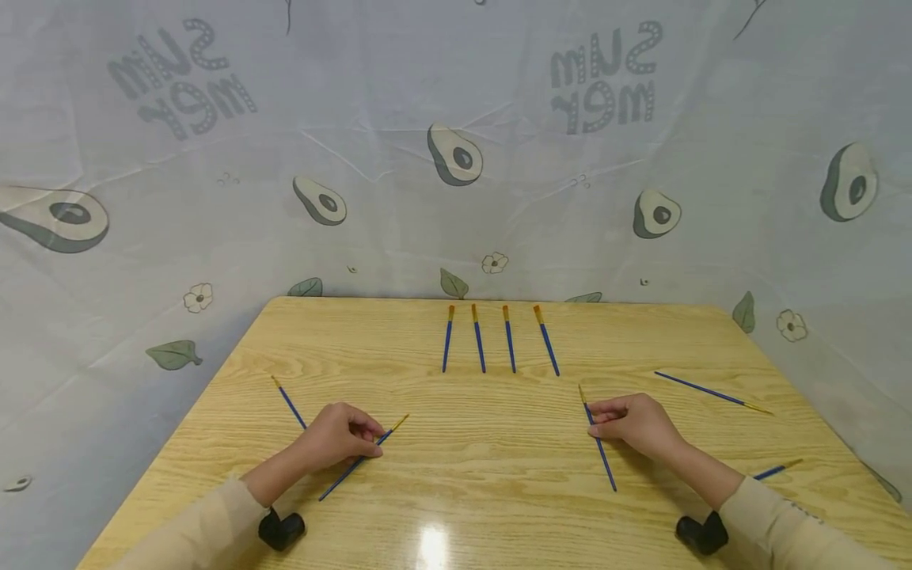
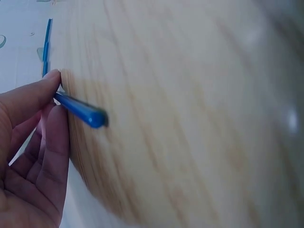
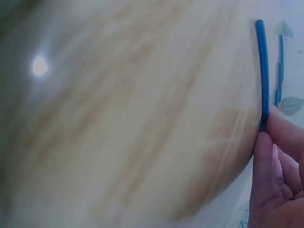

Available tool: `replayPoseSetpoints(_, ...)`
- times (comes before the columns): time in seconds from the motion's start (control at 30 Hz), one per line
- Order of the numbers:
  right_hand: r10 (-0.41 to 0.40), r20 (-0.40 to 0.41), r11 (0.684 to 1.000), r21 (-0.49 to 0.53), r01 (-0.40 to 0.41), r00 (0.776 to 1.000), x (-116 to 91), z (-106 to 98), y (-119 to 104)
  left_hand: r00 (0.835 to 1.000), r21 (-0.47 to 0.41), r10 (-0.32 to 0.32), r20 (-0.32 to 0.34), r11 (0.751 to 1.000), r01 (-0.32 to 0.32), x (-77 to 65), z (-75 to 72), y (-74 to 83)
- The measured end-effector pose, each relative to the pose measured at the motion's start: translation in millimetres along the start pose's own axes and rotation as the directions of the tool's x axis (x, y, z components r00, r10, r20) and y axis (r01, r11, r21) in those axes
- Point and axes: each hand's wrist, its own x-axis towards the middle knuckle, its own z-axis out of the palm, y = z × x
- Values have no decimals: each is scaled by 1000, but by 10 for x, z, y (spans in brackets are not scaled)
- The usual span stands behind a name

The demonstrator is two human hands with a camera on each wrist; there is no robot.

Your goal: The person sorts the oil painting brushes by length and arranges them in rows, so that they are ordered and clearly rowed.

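Slim paintbrush with round blue handle and yellow-gold tip section (image 1: 349,477): pinched between thumb and fingers of the left hand (image 1: 342,434), at the near left of the pale wood-grain table (image 1: 477,467); tip angled away and to the right.

Slim paintbrush of like colouring, narrow tip (image 1: 606,463): pinched between thumb and fingers of the right hand (image 1: 636,423); tip pointing away and slightly left, handle end towards the person. Whether either held brush touches the table cannot be told.

Row of four blue-handled brushes with gold ferrules and brown bristles (image 1: 480,344): lying side by side, apart, near the far edge, bristles outward.

Loose blue brushes: one beside the left hand (image 1: 290,405), partly hidden; one at right, lying aslant (image 1: 701,389); one partly behind the right sleeve (image 1: 773,472).

Views: the head camera alone shows the tips of both held brushes. The left wrist camera gives the rounded butt of its handle, foreshortened; the right wrist camera, its handle lengthwise, butt uppermost.
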Motion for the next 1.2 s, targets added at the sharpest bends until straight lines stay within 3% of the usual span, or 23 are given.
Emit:
replayPoseSetpoints(0.3, 35, 22, 996, 84, -37, 999, -1, 16, -45, 999, 8, -11, -44, 1000, 12, -30, 12, 27)
replayPoseSetpoints(0.63, -4, 163, 973, 228, -34, 987, 79, -41, 33, 998, 28, 12, -68, 1000, -10, -32, 11, 42)
replayPoseSetpoints(0.93, -46, 233, 967, 254, -15, 971, 153, -81, 137, 983, 203, 112, -143, 976, -81, 5, 51, 31)
replayPoseSetpoints(1.2, -54, 258, 969, 248, -12, 965, 168, -100, 140, 979, 249, 144, -144, 963, -105, 5, 78, 58)
